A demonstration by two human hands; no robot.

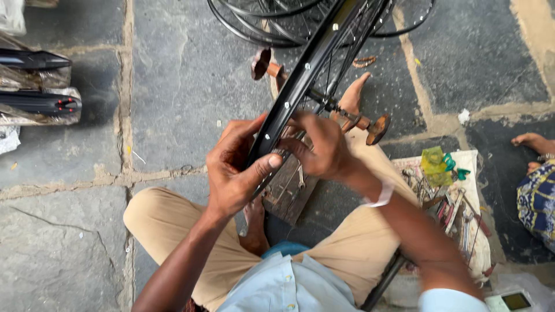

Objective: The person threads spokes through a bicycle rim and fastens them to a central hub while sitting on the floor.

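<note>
Black wheel rim (315,63) runs diagonally over the seated person's lap, spokes showing, its lower end gripped by both hands. Left hand (234,170) wrapped round the rim's near edge, thumb pressed on its face. Right hand (324,147) pinched narrow on the rim's far side at a spoke nipple; whatever small thing the fingers hold is hidden. Rusty axle with two round ends (324,95) crosses behind the rim. A bare foot (352,95) sits just past the rim on the stone floor (173,75). More rims (277,20) lie beyond its upper end. Right of the rim, a cloth with wrenches and tools (457,208), green plastic bag (436,164) on it. Far right of the rim, another person's foot (532,141). Far left, wrapped black parts (37,86).
</note>
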